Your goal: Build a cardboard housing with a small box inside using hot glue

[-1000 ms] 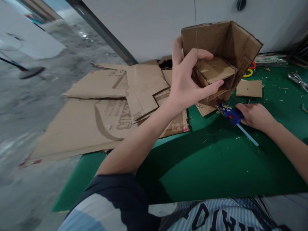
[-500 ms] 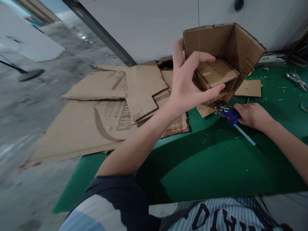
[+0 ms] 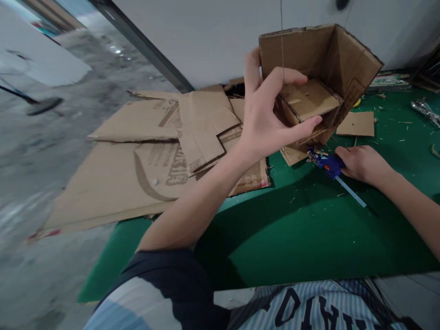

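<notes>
My left hand (image 3: 268, 105) grips the left side of a cardboard box (image 3: 357, 68), holding it tilted above the table. Two tall walls stand at its back and right, and a smaller cardboard block (image 3: 311, 97) sits inside between them. The thumb and a finger spread over this block's edges. Below the box, my right hand (image 3: 364, 164) is closed around a blue glue gun (image 3: 330, 165). A pale glue stick (image 3: 350, 191) sticks out of its rear end. The gun's nozzle points left, close under the box's lower edge; whether it touches cannot be made out.
Flattened cardboard sheets (image 3: 137, 169) lie piled on the left, overhanging the green table (image 3: 292, 247). A small cardboard square (image 3: 355, 123) lies behind my right hand, near a clear bundled cord (image 3: 425, 112). A thin string (image 3: 282, 41) hangs before the white wall. Scraps litter the tabletop.
The box and my left hand have risen slightly. My right hand and the glue gun are almost where they were.
</notes>
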Available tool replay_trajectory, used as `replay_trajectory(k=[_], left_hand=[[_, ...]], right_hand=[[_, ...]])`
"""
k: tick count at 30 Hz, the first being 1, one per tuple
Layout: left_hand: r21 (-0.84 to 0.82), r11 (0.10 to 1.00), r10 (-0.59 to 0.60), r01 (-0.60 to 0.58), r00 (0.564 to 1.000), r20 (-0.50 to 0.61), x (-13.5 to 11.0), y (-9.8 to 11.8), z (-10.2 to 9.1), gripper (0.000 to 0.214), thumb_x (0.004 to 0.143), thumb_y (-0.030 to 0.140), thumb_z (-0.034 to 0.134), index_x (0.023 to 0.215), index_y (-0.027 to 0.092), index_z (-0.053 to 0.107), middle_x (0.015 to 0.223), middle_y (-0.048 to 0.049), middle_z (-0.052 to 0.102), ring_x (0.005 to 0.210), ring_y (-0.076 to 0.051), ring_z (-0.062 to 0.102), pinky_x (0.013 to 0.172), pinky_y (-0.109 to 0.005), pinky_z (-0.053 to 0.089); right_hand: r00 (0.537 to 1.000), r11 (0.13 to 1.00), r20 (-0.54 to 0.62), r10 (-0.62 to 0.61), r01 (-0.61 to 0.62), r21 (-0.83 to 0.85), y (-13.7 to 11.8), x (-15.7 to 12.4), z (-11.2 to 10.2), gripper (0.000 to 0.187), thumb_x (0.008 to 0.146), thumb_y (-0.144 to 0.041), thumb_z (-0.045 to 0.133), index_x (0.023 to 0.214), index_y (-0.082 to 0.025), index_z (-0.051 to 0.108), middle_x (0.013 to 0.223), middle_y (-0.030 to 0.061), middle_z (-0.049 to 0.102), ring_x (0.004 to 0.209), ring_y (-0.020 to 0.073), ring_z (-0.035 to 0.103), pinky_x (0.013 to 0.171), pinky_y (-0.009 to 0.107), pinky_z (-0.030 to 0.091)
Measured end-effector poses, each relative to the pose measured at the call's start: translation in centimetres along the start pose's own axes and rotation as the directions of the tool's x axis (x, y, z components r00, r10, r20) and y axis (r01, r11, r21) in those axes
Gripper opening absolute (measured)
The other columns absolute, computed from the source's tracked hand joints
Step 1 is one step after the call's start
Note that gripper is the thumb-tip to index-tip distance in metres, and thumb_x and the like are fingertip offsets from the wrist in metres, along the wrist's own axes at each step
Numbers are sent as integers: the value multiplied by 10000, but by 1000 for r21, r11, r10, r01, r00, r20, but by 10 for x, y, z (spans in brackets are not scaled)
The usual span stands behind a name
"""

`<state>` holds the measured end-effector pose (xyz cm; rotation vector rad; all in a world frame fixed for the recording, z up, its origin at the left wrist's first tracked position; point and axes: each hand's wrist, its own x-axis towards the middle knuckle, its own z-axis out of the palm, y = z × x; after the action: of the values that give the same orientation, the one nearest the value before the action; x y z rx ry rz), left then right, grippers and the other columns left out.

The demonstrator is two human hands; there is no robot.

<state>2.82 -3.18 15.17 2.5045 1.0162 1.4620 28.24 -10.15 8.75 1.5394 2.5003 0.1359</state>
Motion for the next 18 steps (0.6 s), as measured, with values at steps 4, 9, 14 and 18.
replay_trajectory(k=[4, 9, 14, 18], left_hand=[[-9, 999, 45, -45, 999, 3, 1, -5, 1, 531, 763, 639, 840, 1098, 292, 618, 1210, -116, 597, 1399, -387, 430, 1106, -572, 463], [4, 999, 44, -44, 999, 25, 2, -4, -2, 516, 757, 610, 853, 1090, 297, 611, 1111, -101, 624, 1403, -392, 434, 1094, -570, 462], [4, 999, 49, -49, 999, 18, 2, 0, -5, 516, 754, 584, 859, 1097, 288, 612, 1118, -100, 629, 1397, -395, 436, 1115, -583, 446], [-19, 999, 51, -51, 999, 15, 1, -2, -5, 513, 763, 590, 858, 1091, 282, 611, 1122, -105, 625, 1399, -395, 432, 1123, -599, 436]], right_hand=[[1000, 1000, 13, 6, -6, 4, -1, 0, -2, 217, 930, -209, 578, 1121, -120, 627, 866, 146, 752, 749, 269, 691, 608, 320, 264], [999, 1000, 33, 26, -26, 13, -2, 0, -3, 217, 925, -216, 595, 1118, -122, 626, 874, 148, 754, 766, 277, 699, 614, 320, 272], [998, 999, 43, 36, -37, 18, -2, -1, -4, 228, 961, -258, 580, 1137, -118, 616, 884, 155, 756, 784, 291, 712, 619, 328, 271], [998, 999, 49, 38, -39, 12, -2, 0, -5, 221, 965, -254, 572, 1142, -125, 607, 904, 154, 757, 808, 295, 720, 629, 329, 276]])
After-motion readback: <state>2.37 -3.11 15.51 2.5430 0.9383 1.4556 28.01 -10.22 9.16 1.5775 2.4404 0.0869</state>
